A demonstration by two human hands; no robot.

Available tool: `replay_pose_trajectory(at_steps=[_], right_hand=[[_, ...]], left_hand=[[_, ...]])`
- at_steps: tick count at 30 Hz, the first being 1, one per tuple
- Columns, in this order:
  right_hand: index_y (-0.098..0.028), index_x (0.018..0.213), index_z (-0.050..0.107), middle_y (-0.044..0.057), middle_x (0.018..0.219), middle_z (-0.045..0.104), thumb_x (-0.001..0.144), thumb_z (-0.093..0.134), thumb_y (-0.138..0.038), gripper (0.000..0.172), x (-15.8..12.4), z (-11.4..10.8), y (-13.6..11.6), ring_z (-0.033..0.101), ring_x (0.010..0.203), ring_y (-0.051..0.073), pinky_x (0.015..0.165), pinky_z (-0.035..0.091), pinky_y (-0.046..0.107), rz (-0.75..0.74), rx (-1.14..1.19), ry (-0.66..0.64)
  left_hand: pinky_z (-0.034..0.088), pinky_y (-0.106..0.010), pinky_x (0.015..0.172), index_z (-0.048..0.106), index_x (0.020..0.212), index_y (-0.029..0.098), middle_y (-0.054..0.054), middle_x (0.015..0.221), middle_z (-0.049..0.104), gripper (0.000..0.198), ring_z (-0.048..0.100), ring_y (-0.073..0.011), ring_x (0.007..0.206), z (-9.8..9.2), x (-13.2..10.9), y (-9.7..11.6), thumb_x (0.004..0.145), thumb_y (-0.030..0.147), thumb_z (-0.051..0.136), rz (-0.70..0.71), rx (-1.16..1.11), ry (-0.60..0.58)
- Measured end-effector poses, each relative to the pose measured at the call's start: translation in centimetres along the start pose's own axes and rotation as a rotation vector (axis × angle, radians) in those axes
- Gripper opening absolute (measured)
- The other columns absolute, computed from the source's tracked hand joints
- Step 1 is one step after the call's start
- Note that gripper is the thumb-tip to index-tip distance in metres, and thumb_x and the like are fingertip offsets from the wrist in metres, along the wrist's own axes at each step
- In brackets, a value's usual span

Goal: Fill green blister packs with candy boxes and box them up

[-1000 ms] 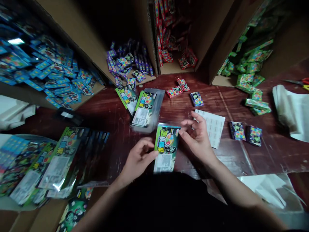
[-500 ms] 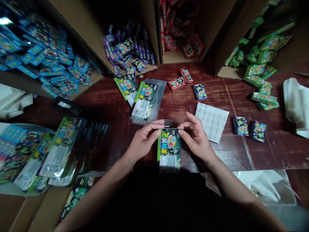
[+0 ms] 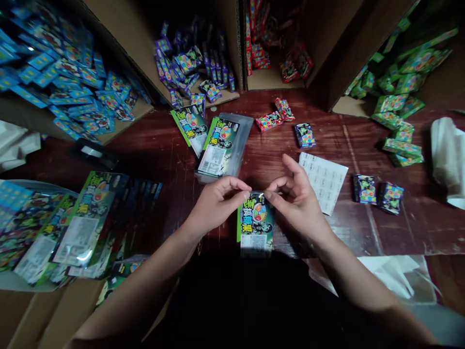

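Observation:
In front of my body, a printed candy bag (image 3: 256,220) in black, green and yellow lies near the table's front edge. My left hand (image 3: 221,201) pinches its top left edge between thumb and forefinger. At the top right edge, my right hand (image 3: 294,196) pinches with thumb and forefinger, its other fingers partly raised. Just beyond my left hand lies a stack of similar bags (image 3: 223,145), with another bag (image 3: 189,126) beside it. A white sticker sheet (image 3: 325,179) lies right of my right hand.
Cardboard boxes hold blue packs (image 3: 76,82), purple packs (image 3: 192,63), red packs (image 3: 259,55) and green packs (image 3: 403,97) along the back. Loose red packs (image 3: 274,116) and dark purple packs (image 3: 365,189) lie on the table. Filled bags (image 3: 83,228) are piled at left.
My fingers have closed in at the bag's top edge, and the clear strip held up there is now folded down or hidden. My left hand has shifted slightly right. The view has turned a little.

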State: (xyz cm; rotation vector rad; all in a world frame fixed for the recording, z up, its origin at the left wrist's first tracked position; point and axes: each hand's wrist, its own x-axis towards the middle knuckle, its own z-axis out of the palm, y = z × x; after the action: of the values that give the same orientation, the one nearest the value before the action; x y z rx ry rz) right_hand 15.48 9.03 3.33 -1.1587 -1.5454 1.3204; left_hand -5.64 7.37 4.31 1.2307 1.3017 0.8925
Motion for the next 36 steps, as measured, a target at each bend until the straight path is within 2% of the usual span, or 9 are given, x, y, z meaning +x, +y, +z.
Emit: replay_pose_trajectory(at_steps=[5, 11, 16, 18, 21, 26, 29, 32, 36], right_hand=[[-0.033, 0.157, 0.021, -0.002, 0.087, 0.065, 0.092, 0.069, -0.037, 0.082, 0.9, 0.1, -0.5, 0.065, 0.075, 0.018, 0.075, 0.059, 0.036, 0.064, -0.009, -0.005], [-0.033, 0.158, 0.026, 0.002, 0.101, 0.072, 0.1, 0.059, -0.036, 0.067, -0.3, -2.2, -0.2, 0.07, 0.099, 0.02, 0.094, 0.057, 0.041, 0.002, -0.033, -0.172], [-0.028, 0.119, 0.065, 0.006, 0.116, 0.068, 0.094, 0.068, -0.037, 0.027, 1.1, -4.6, -2.2, 0.064, 0.113, 0.023, 0.104, 0.05, 0.044, -0.121, -0.239, -0.256], [-0.026, 0.105, 0.068, 0.007, 0.119, 0.065, 0.092, 0.07, -0.038, 0.018, 2.1, -4.9, -3.3, 0.062, 0.116, 0.023, 0.104, 0.049, 0.043, -0.179, -0.326, -0.389], [-0.025, 0.1, 0.066, 0.006, 0.117, 0.067, 0.093, 0.068, -0.033, 0.012, 3.4, -4.2, -4.1, 0.064, 0.111, 0.021, 0.098, 0.052, 0.039, -0.191, -0.375, -0.574], [-0.025, 0.098, 0.061, 0.002, 0.102, 0.07, 0.092, 0.066, -0.025, 0.007, 3.9, -2.5, -2.9, 0.067, 0.095, 0.02, 0.087, 0.053, 0.037, -0.163, -0.518, -0.516], [-0.025, 0.107, 0.06, 0.003, 0.107, 0.068, 0.091, 0.067, -0.026, 0.018, 3.8, -2.3, -2.7, 0.067, 0.097, 0.021, 0.085, 0.054, 0.037, -0.169, -0.572, -0.488], [-0.027, 0.117, 0.057, 0.007, 0.117, 0.065, 0.09, 0.068, -0.028, 0.029, 3.6, -2.2, -3.1, 0.065, 0.108, 0.025, 0.089, 0.055, 0.041, -0.268, -0.635, -0.442], [-0.032, 0.106, 0.067, 0.004, 0.116, 0.068, 0.096, 0.062, -0.031, 0.01, 3.4, -1.9, -3.1, 0.066, 0.108, 0.026, 0.092, 0.054, 0.044, -0.474, -0.717, -0.488]], left_hand=[[0.055, -0.034, 0.087, 0.075, 0.091, 0.018, -0.004, 0.093, 0.078, 0.015, 0.071, -0.0177, 0.088, -0.7, 0.5, 0.3, 0.088, 0.033, 0.071, -0.026, 0.012, -0.015], [0.057, -0.032, 0.089, 0.074, 0.092, 0.018, -0.005, 0.103, 0.077, 0.018, 0.072, -0.0176, 0.094, -1.1, -0.2, -1.0, 0.081, 0.03, 0.08, 0.057, -0.101, -0.102], [0.057, -0.033, 0.091, 0.072, 0.086, 0.017, -0.006, 0.1, 0.076, 0.011, 0.071, -0.0171, 0.094, -0.5, 0.1, -1.4, 0.084, 0.026, 0.077, 0.123, -0.051, -0.058], [0.057, -0.033, 0.091, 0.072, 0.086, 0.017, -0.006, 0.099, 0.076, 0.011, 0.072, -0.0174, 0.094, -0.4, 0.3, -1.3, 0.084, 0.027, 0.076, 0.127, -0.033, -0.058], [0.058, -0.033, 0.088, 0.073, 0.088, 0.017, -0.007, 0.098, 0.077, 0.012, 0.072, -0.0175, 0.092, -0.4, 0.4, -1.2, 0.084, 0.027, 0.076, 0.126, -0.019, -0.068], [0.058, -0.033, 0.088, 0.073, 0.089, 0.017, -0.007, 0.099, 0.077, 0.01, 0.073, -0.0176, 0.092, -0.4, 0.1, -0.9, 0.085, 0.025, 0.076, 0.127, -0.018, -0.075], [0.058, -0.032, 0.087, 0.073, 0.089, 0.017, -0.006, 0.099, 0.077, 0.01, 0.073, -0.0172, 0.091, -0.5, 0.0, -0.9, 0.083, 0.024, 0.077, 0.117, -0.047, -0.061], [0.058, -0.032, 0.087, 0.073, 0.092, 0.017, -0.007, 0.099, 0.077, 0.012, 0.072, -0.0175, 0.09, -0.5, -0.3, -1.2, 0.083, 0.025, 0.077, 0.107, -0.072, -0.05], [0.057, -0.033, 0.087, 0.073, 0.095, 0.016, -0.008, 0.099, 0.077, 0.014, 0.073, -0.019, 0.091, -0.7, -0.9, -2.0, 0.086, 0.028, 0.074, 0.157, -0.06, -0.043]])
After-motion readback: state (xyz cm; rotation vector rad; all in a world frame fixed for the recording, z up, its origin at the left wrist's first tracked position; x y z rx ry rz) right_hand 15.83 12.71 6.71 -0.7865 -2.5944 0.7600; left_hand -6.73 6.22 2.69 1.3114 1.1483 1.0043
